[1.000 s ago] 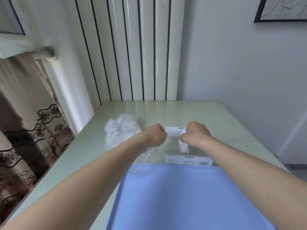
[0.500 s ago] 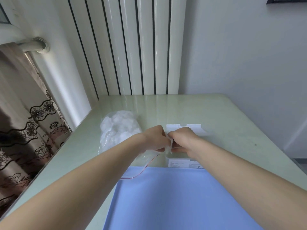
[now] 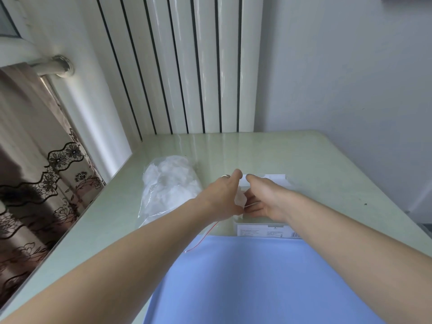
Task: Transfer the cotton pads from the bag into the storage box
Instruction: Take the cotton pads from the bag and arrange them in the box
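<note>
Desk [image 3: 315, 160]: pale green glossy top filling the middle of the view, pushed against a white wall and a ribbed white radiator [image 3: 187, 66]
Curtain [image 3: 35, 171]: brown fabric with dark lace flowers, hanging at the left edge beside the desk
Mat [image 3: 245, 284]: light blue sheet lying on the near part of the desk, between the two forearms
Bag [image 3: 168, 185]: clear plastic, stuffed with white cotton pads, lying on the desk left of centre; its mouth with a thin red strip [image 3: 201, 239] trails toward the mat
Box [image 3: 264, 226]: clear storage box just past the far edge of the mat, right of the bag, a white printed label on its near wall; its white lid [image 3: 275, 177] shows behind the hands
Left hand [image 3: 224, 195]: reaches in over the box, fingers stretched forward, thumb low, touching a pad
Right hand [image 3: 264, 197]: over the box, palm turned left, fingers loosely extended toward the left hand
Pad [image 3: 240, 197]: a small white cotton piece held between the two hands, above the box's opening
Hands together: nearly touching, pressed on the pad from both sides; whether any finger curls round it cannot be told
</note>
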A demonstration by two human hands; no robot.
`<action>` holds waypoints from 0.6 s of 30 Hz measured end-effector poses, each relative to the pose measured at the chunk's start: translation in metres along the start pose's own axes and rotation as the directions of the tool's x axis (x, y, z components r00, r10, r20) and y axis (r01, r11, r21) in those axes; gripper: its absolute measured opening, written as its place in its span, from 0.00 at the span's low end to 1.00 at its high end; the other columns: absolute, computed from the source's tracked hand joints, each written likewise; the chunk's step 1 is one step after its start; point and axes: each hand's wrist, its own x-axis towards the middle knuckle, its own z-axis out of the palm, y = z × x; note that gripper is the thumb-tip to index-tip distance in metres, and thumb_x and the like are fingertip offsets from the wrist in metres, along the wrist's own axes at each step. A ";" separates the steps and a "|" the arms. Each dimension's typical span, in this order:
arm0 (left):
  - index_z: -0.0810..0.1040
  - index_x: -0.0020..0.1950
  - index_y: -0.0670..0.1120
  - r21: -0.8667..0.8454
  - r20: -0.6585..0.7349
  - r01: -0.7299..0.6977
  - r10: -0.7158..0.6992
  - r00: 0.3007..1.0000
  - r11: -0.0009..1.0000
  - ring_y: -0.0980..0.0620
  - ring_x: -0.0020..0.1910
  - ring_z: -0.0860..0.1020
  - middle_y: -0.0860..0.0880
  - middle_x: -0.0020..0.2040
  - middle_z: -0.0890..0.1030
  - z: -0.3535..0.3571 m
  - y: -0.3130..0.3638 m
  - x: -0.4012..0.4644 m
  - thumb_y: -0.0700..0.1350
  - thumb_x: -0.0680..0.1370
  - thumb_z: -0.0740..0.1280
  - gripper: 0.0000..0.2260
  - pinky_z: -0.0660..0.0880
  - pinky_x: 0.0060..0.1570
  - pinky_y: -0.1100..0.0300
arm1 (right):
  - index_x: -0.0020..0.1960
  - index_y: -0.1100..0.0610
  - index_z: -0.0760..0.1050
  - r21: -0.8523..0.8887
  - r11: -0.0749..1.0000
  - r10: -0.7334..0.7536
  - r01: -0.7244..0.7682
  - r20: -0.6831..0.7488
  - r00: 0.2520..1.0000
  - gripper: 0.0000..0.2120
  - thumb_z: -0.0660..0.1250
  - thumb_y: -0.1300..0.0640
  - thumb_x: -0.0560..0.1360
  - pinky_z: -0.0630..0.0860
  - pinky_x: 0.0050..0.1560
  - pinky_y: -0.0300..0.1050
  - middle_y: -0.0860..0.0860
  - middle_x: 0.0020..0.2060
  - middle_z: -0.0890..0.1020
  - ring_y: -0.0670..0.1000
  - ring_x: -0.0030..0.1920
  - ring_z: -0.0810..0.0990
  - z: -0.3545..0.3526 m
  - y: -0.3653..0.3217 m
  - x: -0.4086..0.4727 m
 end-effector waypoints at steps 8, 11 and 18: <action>0.70 0.65 0.40 0.080 -0.021 0.002 0.000 1.000 0.997 0.41 0.48 0.77 0.41 0.58 0.75 0.001 -0.001 0.005 0.42 0.77 0.68 0.17 0.76 0.46 0.51 | 0.55 0.67 0.76 0.143 0.990 -0.022 0.019 0.021 1.000 0.24 0.48 0.51 0.82 0.78 0.57 0.53 0.63 0.50 0.83 0.62 0.51 0.82 0.004 -0.001 0.000; 0.66 0.68 0.43 0.059 -0.027 -0.023 0.025 0.999 0.998 0.43 0.46 0.76 0.43 0.54 0.75 0.005 -0.002 0.000 0.41 0.76 0.68 0.21 0.74 0.42 0.51 | 0.48 0.63 0.75 0.107 0.994 -0.012 0.011 0.013 1.000 0.22 0.49 0.50 0.83 0.78 0.58 0.53 0.62 0.47 0.83 0.60 0.50 0.82 0.004 0.002 0.001; 0.71 0.62 0.44 0.060 -0.049 -0.041 0.044 0.998 0.997 0.47 0.40 0.71 0.44 0.54 0.77 0.005 -0.002 -0.002 0.45 0.77 0.68 0.15 0.68 0.40 0.57 | 0.53 0.66 0.76 0.203 0.979 -0.012 0.011 0.006 1.000 0.22 0.49 0.51 0.83 0.80 0.54 0.51 0.63 0.53 0.82 0.61 0.55 0.82 -0.005 0.003 0.002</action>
